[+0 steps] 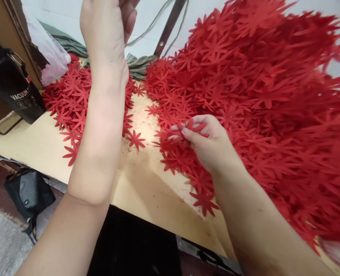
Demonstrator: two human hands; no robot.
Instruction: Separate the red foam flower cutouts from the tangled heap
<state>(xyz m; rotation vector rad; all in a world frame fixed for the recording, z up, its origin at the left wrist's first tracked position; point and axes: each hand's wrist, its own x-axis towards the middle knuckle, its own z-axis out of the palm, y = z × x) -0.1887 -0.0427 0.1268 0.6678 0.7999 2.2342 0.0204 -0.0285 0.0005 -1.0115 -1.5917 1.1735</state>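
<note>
right hand (209, 142) pinching red flower (198, 128), left hand (104, 25) cropped, grip unclear, table strip (147, 180) between piles (250, 96) reaching edge (142, 216)

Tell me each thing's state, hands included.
Left hand: raised, fingertips out of frame.
Right hand: closed on at least one red flower-shaped piece.
Larger pile of red flower-shaped pieces: loosely heaped.
Smaller pile of red flower-shaped pieces: partly behind left forearm.
Black cylindrical bottle: tilted in view.
Translucent white plastic bag: crumpled.
Black mesh pouch: opening unclear.

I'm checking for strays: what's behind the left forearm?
The smaller pile of red cutouts shows on both sides of the left forearm, on the pale tabletop; whatever lies directly behind the arm is covered.
</note>
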